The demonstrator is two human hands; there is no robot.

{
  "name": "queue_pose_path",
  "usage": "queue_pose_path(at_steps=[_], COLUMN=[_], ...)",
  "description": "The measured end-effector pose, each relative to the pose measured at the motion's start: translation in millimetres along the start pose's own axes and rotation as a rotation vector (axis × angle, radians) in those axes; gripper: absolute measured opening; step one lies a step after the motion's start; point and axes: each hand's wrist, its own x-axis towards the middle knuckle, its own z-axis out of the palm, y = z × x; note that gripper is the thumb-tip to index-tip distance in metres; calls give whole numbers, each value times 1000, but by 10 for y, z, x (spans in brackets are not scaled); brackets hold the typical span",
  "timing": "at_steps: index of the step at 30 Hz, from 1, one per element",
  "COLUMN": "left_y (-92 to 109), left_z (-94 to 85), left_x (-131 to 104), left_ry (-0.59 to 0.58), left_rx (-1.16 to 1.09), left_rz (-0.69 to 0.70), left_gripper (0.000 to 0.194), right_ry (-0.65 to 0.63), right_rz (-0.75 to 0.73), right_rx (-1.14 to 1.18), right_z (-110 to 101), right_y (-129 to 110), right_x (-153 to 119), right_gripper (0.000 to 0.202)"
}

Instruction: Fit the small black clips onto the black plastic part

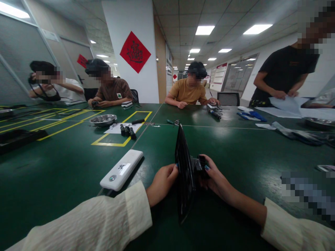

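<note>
A flat black panel (184,170) stands nearly edge-on to the camera, above the green table (225,146). My left hand (163,181) grips its left face, thumb pressed against it and the other fingers mostly hidden. Behind the panel's right side sticks out a black bracket-like part (200,165), wrapped partly in something clear. My right hand (216,179) is closed around that part, with thumb and fingertips on it. Whether the part is fixed to the panel cannot be made out.
Left of my hands lies a white power bank (121,170). Beyond it are a metal bowl (103,120), black clamps (127,131) on paper and yellow tape (110,144). A black tray (21,139) sits far left, blue-white gloves (252,115) back right. Several people are around the table.
</note>
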Motion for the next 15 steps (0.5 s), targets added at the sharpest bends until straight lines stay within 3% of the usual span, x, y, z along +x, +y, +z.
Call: queue_pose_path(at_steps=[8,15], left_y=[-12,-21], left_z=[-3,-9], left_x=[7,13], left_ry=[2,17], left_rx=[-2,12], left_rz=[0,-5], left_gripper=[43,43], right_ry=[-16,-45], right_rz=[-17,-18], right_rx=[37,33], right_z=[-29,-40], right_y=[30,20], right_x=[15,7], right_gripper=[68,76])
